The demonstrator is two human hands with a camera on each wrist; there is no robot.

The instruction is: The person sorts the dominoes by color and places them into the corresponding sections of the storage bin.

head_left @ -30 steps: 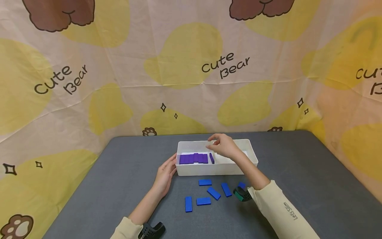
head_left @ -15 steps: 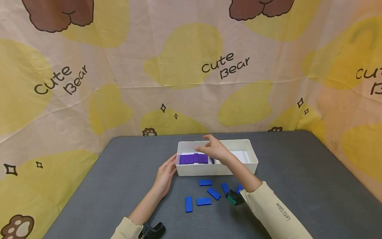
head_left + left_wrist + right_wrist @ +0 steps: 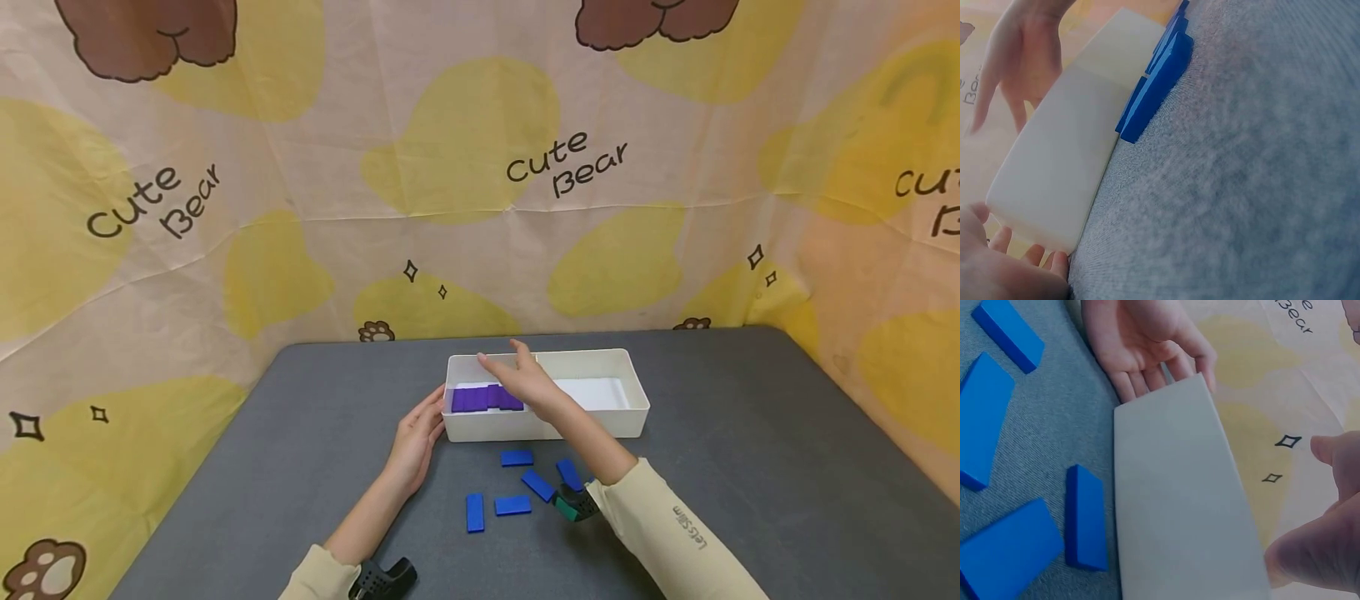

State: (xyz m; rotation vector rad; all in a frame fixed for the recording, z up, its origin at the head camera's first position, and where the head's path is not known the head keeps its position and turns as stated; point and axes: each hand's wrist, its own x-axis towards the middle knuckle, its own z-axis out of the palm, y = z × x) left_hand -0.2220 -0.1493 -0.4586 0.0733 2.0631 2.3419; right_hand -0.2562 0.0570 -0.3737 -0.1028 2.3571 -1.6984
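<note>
A white box (image 3: 495, 428) stands on the grey table, long side toward me. Inside its left part, several purple blocks (image 3: 470, 400) lie side by side in a row. My left hand (image 3: 411, 446) rests its fingers against the box's left end; in the right wrist view these fingers look fairly straight along the end wall. Over the middle of the box hovers my right hand (image 3: 528, 385), thumb and fingers spread, holding nothing visible. Its wrist and forearm hide part of the box's interior. In front of the box lie several loose blue blocks (image 3: 512, 505).
The grey table (image 3: 337, 417) extends around the box on both sides. Behind it hangs a patterned cloth (image 3: 465, 167). A black wrist strap (image 3: 576, 503) on the right arm covers part of the blue blocks' area.
My right hand has moved leftward over the box, and its fingers have spread apart. It now hides the leaning purple block seen earlier. The left hand and the box have stayed put.
</note>
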